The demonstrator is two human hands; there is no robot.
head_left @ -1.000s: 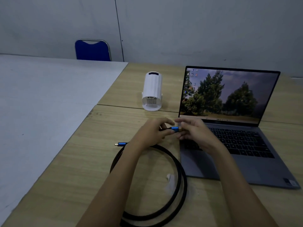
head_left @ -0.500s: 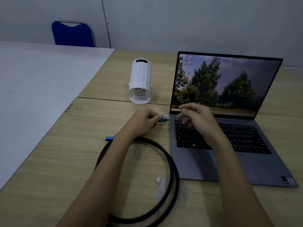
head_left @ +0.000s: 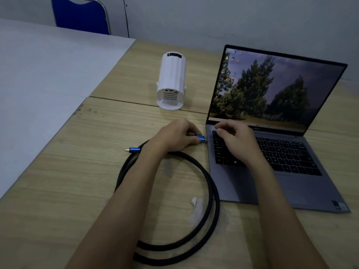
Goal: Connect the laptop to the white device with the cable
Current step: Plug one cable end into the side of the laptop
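Observation:
An open grey laptop [head_left: 252, 187] with a tree wallpaper sits on the wooden table at the right. A white cylindrical device [head_left: 172, 80] lies behind my hands, its vented end facing me. A black cable [head_left: 209, 193] is coiled on the table. My left hand [head_left: 174, 136] grips one blue plug [head_left: 201, 138] and holds its tip right at the laptop's left edge. The other blue plug [head_left: 134, 150] lies free beside my left wrist. My right hand [head_left: 237, 138] rests on the keyboard's left part, fingers curled, holding nothing.
A white table surface [head_left: 42, 84] adjoins the wooden table [head_left: 77, 191] on the left. A blue chair [head_left: 79, 14] stands at the back against the wall. A small white scrap [head_left: 197, 207] lies by the cable coil.
My right hand let go of the plug and moved onto the laptop keyboard. My left hand carried the plug to the laptop's left edge.

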